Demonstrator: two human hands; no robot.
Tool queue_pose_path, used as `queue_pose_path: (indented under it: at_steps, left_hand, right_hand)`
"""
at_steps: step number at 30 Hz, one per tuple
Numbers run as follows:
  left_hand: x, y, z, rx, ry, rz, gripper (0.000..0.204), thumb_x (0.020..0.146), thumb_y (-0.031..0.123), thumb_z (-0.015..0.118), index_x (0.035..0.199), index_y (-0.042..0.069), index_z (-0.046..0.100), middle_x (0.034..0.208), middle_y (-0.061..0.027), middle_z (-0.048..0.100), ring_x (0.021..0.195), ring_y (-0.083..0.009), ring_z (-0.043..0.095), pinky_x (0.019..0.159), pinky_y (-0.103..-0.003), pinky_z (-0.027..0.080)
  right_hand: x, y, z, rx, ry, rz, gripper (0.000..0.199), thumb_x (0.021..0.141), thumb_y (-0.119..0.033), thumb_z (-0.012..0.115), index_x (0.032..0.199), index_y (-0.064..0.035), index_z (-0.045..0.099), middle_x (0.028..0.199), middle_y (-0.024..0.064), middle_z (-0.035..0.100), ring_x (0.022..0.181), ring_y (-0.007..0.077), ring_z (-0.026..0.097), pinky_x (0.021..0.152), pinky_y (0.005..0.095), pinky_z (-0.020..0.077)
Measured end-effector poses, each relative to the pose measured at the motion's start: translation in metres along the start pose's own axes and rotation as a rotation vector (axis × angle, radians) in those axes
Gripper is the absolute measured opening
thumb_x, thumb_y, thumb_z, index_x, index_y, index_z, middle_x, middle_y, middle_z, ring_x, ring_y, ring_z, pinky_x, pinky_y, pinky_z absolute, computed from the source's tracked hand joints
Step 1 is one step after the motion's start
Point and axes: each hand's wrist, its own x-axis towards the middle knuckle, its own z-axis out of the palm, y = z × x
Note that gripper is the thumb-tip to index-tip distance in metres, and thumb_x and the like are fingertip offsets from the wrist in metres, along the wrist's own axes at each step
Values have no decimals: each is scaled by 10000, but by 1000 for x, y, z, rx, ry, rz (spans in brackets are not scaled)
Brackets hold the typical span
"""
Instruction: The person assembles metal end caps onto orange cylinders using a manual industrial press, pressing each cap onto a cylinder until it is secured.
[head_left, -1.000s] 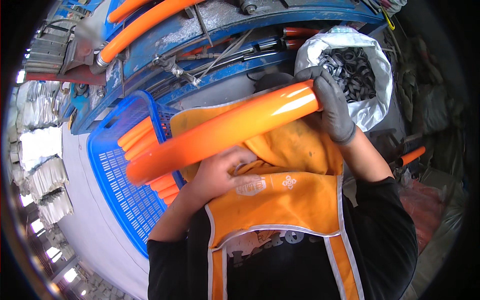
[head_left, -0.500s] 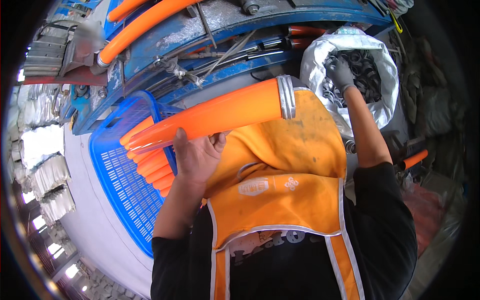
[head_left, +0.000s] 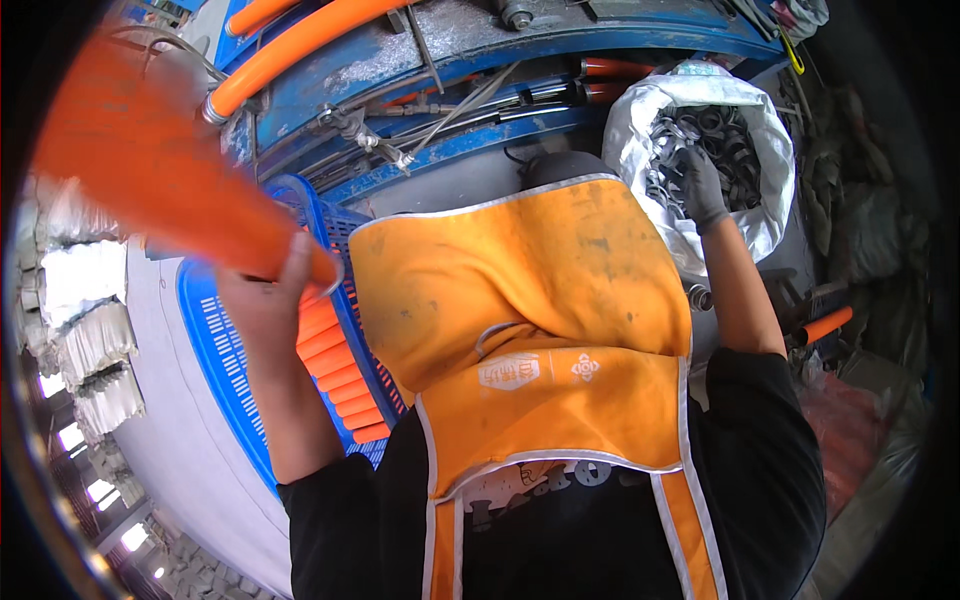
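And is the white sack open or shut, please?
The white sack is open: its rim is spread, baring dark rings by the gloved right hand.

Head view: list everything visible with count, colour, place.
Held tube: one, orange, upper left.
Basket: one, blue, left.
Basket tubes: several, orange, inside it.
Bench: one, blue, top.
Bench tubes: at least two, orange, top left.
Sack: one, white, upper right.
Rings: many, dark grey, in sack.
Loose tube: one, orange, far right.
Bundles: several, whitish, far left.
Apron: one, orange, on wearer.
Left hand: one, bare, gripping held tube.
Right hand: one, grey-gloved, in sack.
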Motion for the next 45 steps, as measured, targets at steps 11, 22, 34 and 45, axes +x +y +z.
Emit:
queue_pose_path:
  at_steps: [11,22,34,45]
  left_hand:
    - [-33,17,70,301,-720,113,686,750,202,807,1353,43,521,1262,-203,613,1174,-358,590,986,-400,471]
    - [-52,2,87,386,-755,139,678,760,237,806,1353,82,516,1234,-190,629,1135,-347,619,955,-410,497]
    - [-68,-6,104,534,-590,229,643,722,263,819,1288,114,554,1138,-138,669,1022,-329,660,855,-413,532]
    - [-1,-6,42,496,-290,387,628,690,221,832,1252,90,583,1165,-118,649,1089,-323,601,935,-439,460]
  right_hand:
    - [-137,-135,162,0,-452,-245,363,930,-244,659,1205,-37,541,1233,117,611,1127,186,584,979,339,461]
    - [-142,-131,171,-462,-584,-565,383,1014,-283,363,1164,26,533,1104,139,580,1052,225,574,966,329,430]
    - [-149,-126,180,-619,-445,-578,269,1026,-161,346,1086,20,536,1029,153,605,913,251,600,869,315,464]
    - [-60,-120,131,-766,-245,-346,382,1019,-325,481,1208,-8,579,993,105,638,866,263,633,789,380,508]
